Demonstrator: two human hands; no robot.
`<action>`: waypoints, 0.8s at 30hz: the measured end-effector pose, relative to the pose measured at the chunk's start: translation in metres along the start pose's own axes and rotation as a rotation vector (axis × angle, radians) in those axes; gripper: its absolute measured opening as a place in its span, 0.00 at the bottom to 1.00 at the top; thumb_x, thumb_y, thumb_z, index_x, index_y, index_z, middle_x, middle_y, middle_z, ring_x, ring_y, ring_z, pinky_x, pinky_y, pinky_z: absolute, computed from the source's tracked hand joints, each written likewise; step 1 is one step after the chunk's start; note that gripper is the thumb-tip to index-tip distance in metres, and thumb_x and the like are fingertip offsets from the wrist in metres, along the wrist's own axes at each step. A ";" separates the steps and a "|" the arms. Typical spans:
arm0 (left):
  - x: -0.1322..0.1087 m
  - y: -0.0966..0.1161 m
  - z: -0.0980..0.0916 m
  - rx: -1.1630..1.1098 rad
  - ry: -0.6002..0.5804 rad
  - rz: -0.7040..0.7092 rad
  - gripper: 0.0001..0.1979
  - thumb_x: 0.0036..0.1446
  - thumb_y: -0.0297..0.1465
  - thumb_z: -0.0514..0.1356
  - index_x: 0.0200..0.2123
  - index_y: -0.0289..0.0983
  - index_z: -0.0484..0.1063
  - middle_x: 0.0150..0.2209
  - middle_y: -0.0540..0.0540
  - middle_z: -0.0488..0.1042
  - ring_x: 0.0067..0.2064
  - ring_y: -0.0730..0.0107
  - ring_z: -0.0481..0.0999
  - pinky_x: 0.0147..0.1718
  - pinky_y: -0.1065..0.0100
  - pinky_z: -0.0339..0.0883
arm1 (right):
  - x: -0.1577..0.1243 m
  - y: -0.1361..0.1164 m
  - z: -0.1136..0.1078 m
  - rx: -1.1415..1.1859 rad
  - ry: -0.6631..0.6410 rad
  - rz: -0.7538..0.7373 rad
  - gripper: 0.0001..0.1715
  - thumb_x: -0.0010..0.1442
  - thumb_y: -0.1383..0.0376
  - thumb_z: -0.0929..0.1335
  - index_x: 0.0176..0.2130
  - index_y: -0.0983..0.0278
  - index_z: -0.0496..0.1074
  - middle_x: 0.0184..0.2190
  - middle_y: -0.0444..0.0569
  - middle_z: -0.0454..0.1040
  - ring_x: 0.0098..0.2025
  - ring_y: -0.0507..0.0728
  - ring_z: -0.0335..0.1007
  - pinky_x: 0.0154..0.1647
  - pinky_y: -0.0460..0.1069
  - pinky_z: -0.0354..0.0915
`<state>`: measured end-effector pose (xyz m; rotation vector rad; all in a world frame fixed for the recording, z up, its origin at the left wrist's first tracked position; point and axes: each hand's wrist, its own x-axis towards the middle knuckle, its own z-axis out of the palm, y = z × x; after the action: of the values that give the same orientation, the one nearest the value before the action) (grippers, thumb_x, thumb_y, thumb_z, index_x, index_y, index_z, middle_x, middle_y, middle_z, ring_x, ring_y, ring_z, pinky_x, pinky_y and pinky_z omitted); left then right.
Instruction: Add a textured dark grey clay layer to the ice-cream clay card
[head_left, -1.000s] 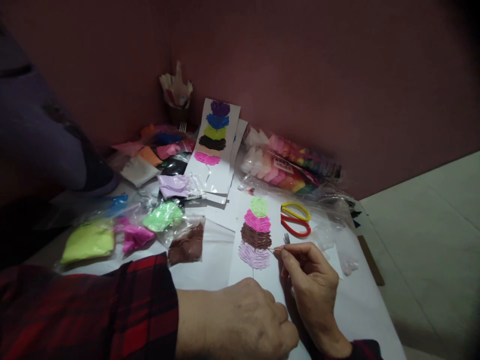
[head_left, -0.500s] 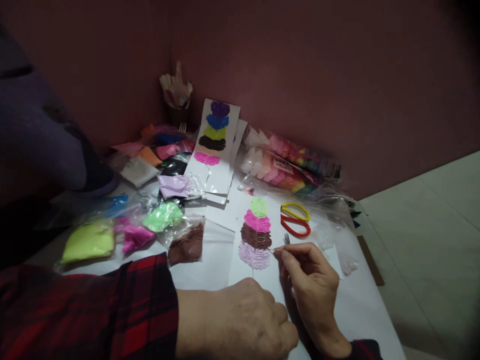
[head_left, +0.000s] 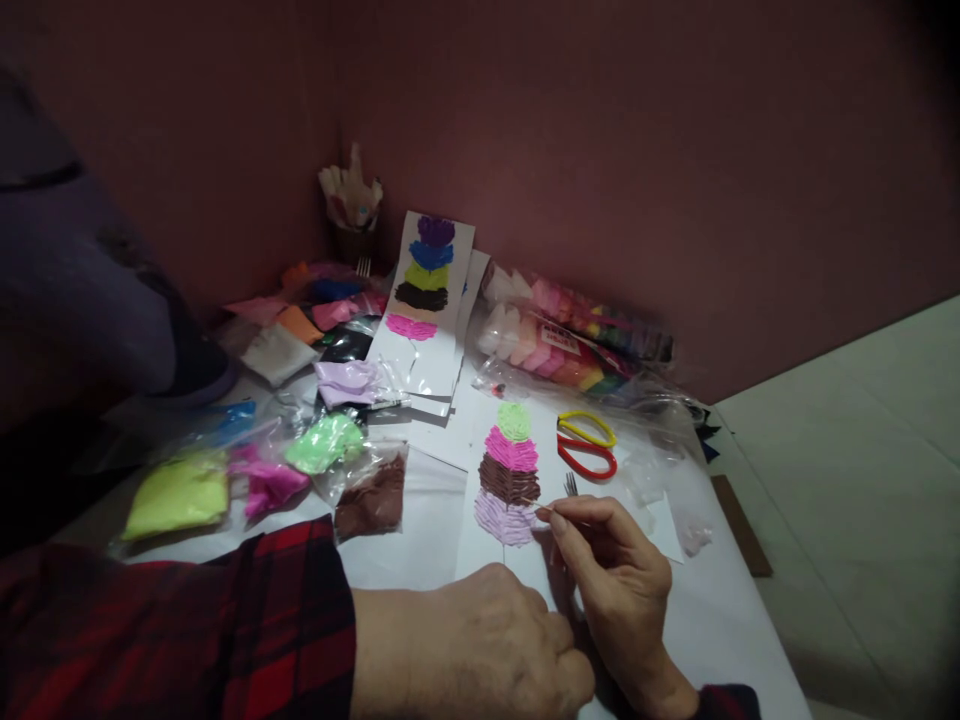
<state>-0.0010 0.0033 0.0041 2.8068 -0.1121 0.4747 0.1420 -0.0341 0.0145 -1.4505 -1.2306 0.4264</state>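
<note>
In my right hand point(head_left: 615, 580), thumb and fingertips pinch a thin stick like a toothpick point(head_left: 534, 504). Its tip meets the clay feather point(head_left: 510, 478) at the right side, where the brown and lilac bands join. Pale green, hot pink, brown and lilac bands of ridged clay make up this feather, on a white sheet point(head_left: 469, 545). My left hand point(head_left: 480, 640) rests across the sheet's lower end, its fingers curled under; whatever they may hold is hidden. Just beyond my right hand lies a fork point(head_left: 571, 485), mostly covered, with scissors point(head_left: 586, 445) with yellow and red handles further back.
Bags of yellow clay point(head_left: 176, 495), brown clay point(head_left: 373, 497) and several other colours crowd the left. A finished feather card point(head_left: 424, 300) lies at the back, beside clear packs of colored clay point(head_left: 555, 345). A cup point(head_left: 352, 240) stands in the corner. The table edge drops off at right.
The stick's tip has moved slightly left, from the feather's right edge onto the clay. My right hand has shifted a little left with it. My left hand stays nearly still.
</note>
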 end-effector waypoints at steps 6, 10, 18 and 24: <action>0.003 0.000 0.004 0.053 0.049 0.008 0.08 0.59 0.31 0.58 0.29 0.35 0.65 0.22 0.51 0.66 0.22 0.70 0.66 0.14 0.64 0.44 | -0.001 0.003 -0.001 -0.017 -0.006 -0.047 0.03 0.57 0.69 0.71 0.32 0.62 0.76 0.26 0.44 0.76 0.24 0.50 0.70 0.21 0.42 0.66; 0.004 -0.001 0.012 0.092 0.095 0.026 0.09 0.60 0.31 0.57 0.28 0.36 0.64 0.22 0.52 0.66 0.21 0.72 0.65 0.14 0.65 0.44 | -0.003 0.005 -0.002 0.021 -0.015 -0.018 0.02 0.58 0.68 0.71 0.33 0.62 0.76 0.26 0.44 0.76 0.23 0.49 0.69 0.20 0.42 0.66; 0.008 0.002 -0.010 -0.134 0.839 -0.307 0.05 0.61 0.23 0.50 0.38 0.35 0.64 0.30 0.45 0.70 0.32 0.68 0.70 0.30 0.68 0.63 | -0.007 0.005 -0.004 0.213 0.005 0.032 0.04 0.64 0.66 0.67 0.35 0.61 0.72 0.24 0.42 0.72 0.17 0.45 0.61 0.16 0.41 0.60; 0.009 -0.002 -0.008 -0.093 0.854 -0.508 0.10 0.62 0.26 0.53 0.47 0.34 0.64 0.42 0.39 0.69 0.44 0.58 0.66 0.43 0.57 0.62 | -0.008 0.004 -0.007 0.238 0.021 -0.112 0.06 0.65 0.68 0.65 0.35 0.61 0.71 0.28 0.43 0.68 0.25 0.48 0.64 0.24 0.43 0.63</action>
<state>0.0052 0.0076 0.0132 2.1799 0.7041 1.3962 0.1467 -0.0435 0.0101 -1.1757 -1.1947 0.4639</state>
